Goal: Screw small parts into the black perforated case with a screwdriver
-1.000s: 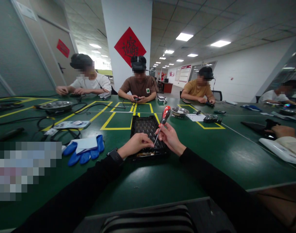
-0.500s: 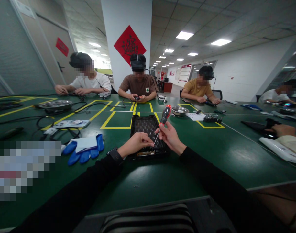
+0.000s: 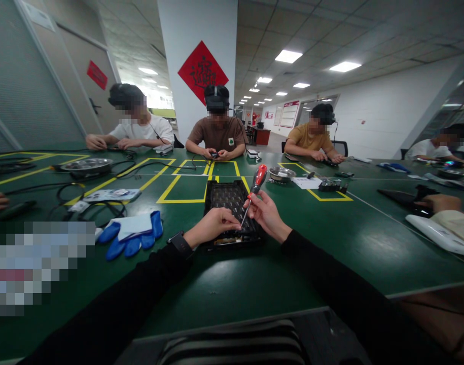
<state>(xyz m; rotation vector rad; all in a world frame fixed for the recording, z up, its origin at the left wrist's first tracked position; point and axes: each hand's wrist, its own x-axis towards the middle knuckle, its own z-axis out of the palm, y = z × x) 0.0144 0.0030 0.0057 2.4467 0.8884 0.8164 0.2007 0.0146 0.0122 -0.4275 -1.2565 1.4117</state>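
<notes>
My right hand (image 3: 268,215) grips a screwdriver (image 3: 259,178) with a red and black handle, held tilted, its thin shaft pointing down to the left. The tip meets the fingertips of my left hand (image 3: 216,223), which are pinched together; whatever they hold, if anything, is too small to make out. Both hands are above a black rectangular tray-like case (image 3: 227,190) lying on the table, its inside covered with a grid of small pale marks. Part of the case's near half is hidden by my hands.
Left on the green table (image 3: 224,299) lie blue-and-white gloves (image 3: 135,230), cables and a phone-like panel (image 3: 112,194). Beyond the case are a metal bowl (image 3: 281,174), a paper sheet (image 3: 307,182) and black parts (image 3: 332,186). A white device (image 3: 439,235) lies right. Several co-workers sit around.
The screwdriver's handle has turned in my right hand, showing more red, and leans slightly differently. My left hand stays in place. A co-worker's hand has appeared at the far left edge.
</notes>
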